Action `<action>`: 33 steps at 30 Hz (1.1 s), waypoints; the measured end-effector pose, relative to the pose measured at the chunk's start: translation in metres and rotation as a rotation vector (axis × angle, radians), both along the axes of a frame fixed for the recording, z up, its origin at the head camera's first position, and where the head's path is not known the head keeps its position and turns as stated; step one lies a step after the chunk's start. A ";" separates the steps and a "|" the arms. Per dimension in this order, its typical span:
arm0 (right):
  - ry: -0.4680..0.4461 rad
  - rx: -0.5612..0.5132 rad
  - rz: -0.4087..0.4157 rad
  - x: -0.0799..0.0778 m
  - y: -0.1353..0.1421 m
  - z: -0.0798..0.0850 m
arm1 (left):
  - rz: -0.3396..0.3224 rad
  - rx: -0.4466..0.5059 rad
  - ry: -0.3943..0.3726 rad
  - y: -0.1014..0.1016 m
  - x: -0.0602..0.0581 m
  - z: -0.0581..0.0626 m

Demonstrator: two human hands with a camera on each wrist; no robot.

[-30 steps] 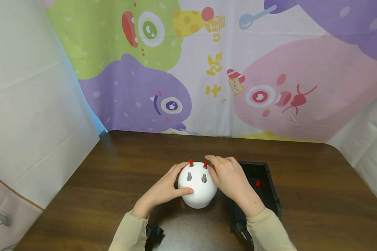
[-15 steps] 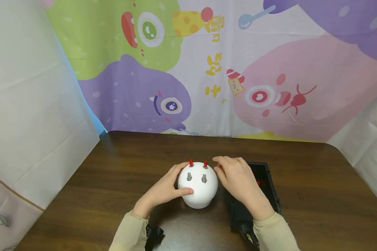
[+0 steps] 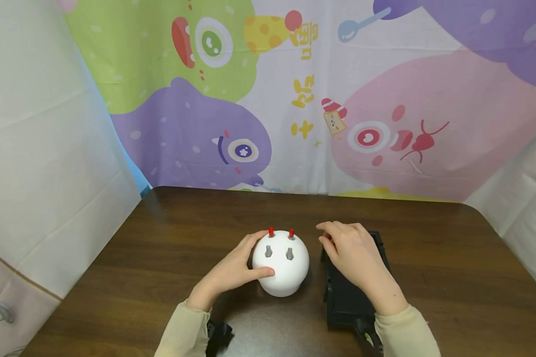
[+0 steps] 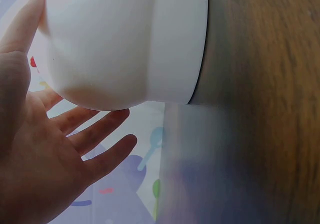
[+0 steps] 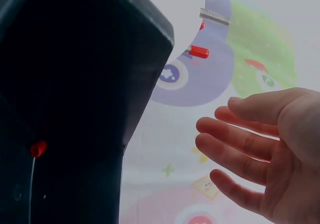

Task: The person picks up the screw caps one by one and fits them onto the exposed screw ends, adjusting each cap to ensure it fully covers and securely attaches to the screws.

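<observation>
A white ball-shaped body [image 3: 286,275] with a flat base stands on the table. Two red caps [image 3: 292,233] sit on studs at its far side; two bare threaded studs [image 3: 290,254] stick up nearer. My left hand [image 3: 232,270] holds the ball's left side, thumb across the front and fingers behind; in the left wrist view some fingers [image 4: 107,156] stretch along it. Apart from the ball, my right hand [image 3: 350,253] hovers over the black tray [image 3: 350,302], its fingers loosely bent and holding nothing. A red cap [image 5: 38,149] lies in the tray in the right wrist view.
A small black object [image 3: 220,337] lies beside the left sleeve. The brown wooden table [image 3: 183,218] ends at a cartoon-printed curtain [image 3: 303,163] behind, with white cloth [image 3: 62,148] at the left.
My right hand has come away from the capped stud and moved right, over the tray. The left hand and the ball stay where they were.
</observation>
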State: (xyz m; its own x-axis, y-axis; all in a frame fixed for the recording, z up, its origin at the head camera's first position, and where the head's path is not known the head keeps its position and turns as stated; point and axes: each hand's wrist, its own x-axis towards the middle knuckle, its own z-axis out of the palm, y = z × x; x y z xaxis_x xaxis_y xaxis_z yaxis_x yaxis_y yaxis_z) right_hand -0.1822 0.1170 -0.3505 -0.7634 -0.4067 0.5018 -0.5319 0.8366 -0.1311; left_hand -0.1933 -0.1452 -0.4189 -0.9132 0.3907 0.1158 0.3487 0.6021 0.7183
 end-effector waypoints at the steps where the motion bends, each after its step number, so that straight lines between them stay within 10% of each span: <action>1: -0.010 0.002 -0.003 0.000 0.002 0.000 | 0.000 0.000 0.001 0.000 0.000 0.000; 33: -0.017 0.158 -0.097 0.005 0.063 -0.014 | -0.006 -0.004 0.003 0.000 0.001 0.002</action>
